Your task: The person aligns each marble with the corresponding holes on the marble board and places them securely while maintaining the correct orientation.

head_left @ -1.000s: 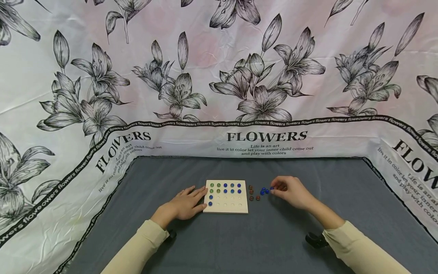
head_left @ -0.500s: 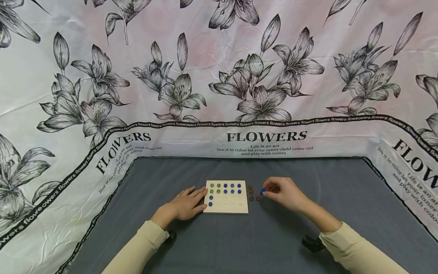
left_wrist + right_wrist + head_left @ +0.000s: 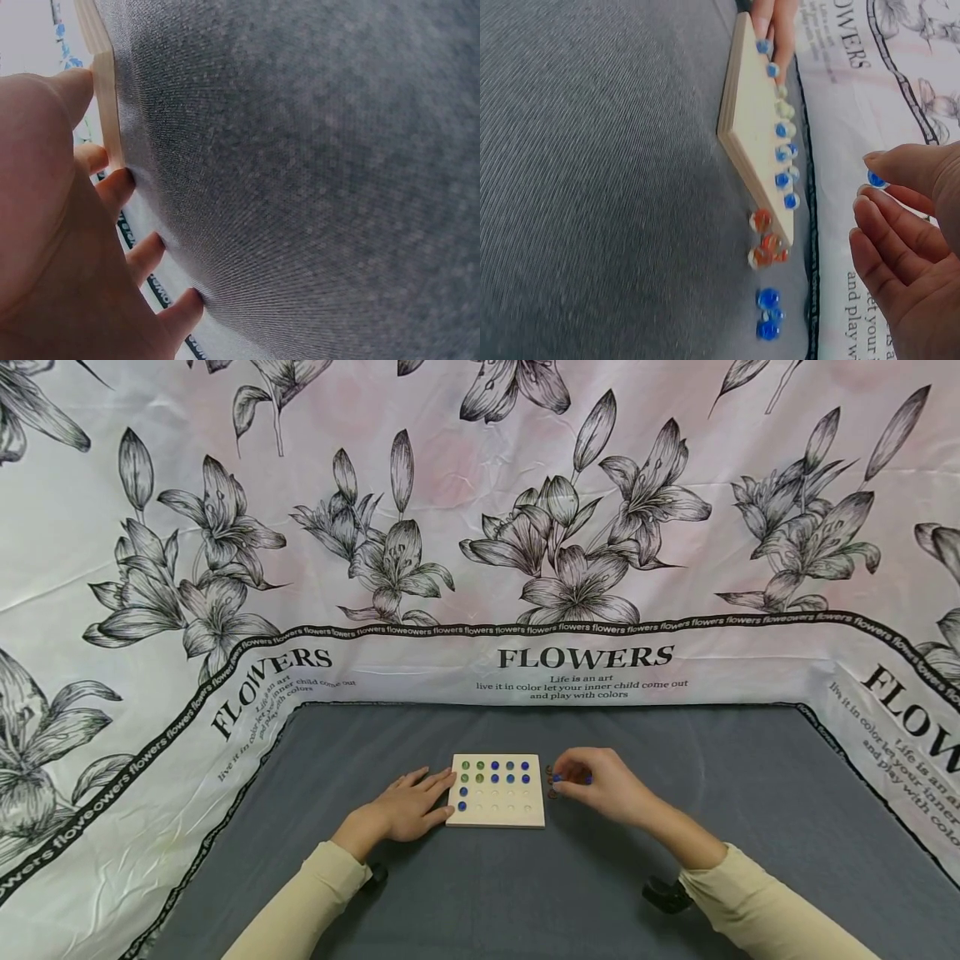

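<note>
From the head camera, the right hand [image 3: 596, 787] has come leftward from the loose blue marbles toward the wooden peg board [image 3: 497, 791], and now hangs just beside the board's right edge with a blue marble [image 3: 557, 778] pinched at its fingertips; this reads as a carry from the pile to the board, with the marble not yet seated in a hole. The left hand [image 3: 408, 802] has stayed where it was, fingers straight and flat on the grey cloth [image 3: 750, 777], tips touching the board's left edge. The board shows green marbles in its top-left holes and blue ones along the upper rows and down the left column; the lower holes look bare. The left wrist camera shows the left hand [image 3: 67, 247] open, fingers spread on the cloth [image 3: 315, 172], one fingertip against the board's [image 3: 105, 105] edge. The right wrist camera shows the marble [image 3: 876, 179] as small, round, glossy and translucent blue, nipped between thumb and forefinger of the right hand [image 3: 911, 247]; loose blue marbles [image 3: 767, 313] and a cluster of orange marbles [image 3: 765, 241] lie on the cloth near the board's [image 3: 750, 135] corner.
</note>
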Demonstrator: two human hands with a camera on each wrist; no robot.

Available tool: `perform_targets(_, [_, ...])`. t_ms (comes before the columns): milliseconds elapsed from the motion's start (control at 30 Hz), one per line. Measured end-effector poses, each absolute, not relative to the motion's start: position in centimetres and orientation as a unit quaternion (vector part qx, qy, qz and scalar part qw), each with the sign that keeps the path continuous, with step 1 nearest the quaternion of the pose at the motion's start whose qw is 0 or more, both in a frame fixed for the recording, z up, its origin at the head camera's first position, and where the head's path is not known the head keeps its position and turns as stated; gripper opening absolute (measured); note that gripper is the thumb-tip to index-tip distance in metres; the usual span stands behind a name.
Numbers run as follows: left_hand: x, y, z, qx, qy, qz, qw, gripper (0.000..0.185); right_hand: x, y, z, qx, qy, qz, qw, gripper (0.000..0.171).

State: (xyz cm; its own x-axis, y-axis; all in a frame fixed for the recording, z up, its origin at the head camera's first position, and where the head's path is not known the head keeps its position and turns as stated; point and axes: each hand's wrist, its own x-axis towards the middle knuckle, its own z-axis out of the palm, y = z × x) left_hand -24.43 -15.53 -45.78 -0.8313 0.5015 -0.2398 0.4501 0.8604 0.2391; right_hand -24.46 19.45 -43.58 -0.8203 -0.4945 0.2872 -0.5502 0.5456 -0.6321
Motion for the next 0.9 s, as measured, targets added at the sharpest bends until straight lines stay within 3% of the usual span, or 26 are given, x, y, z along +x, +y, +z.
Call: perform_targets(900, [-24.9, -16.1, -47.2, 0.256, 0.952, 0.097, 0.138, 0.066, -25.0, 14.6, -44.6, 0.355, -0.855, 0.376, 0.041, 0.009])
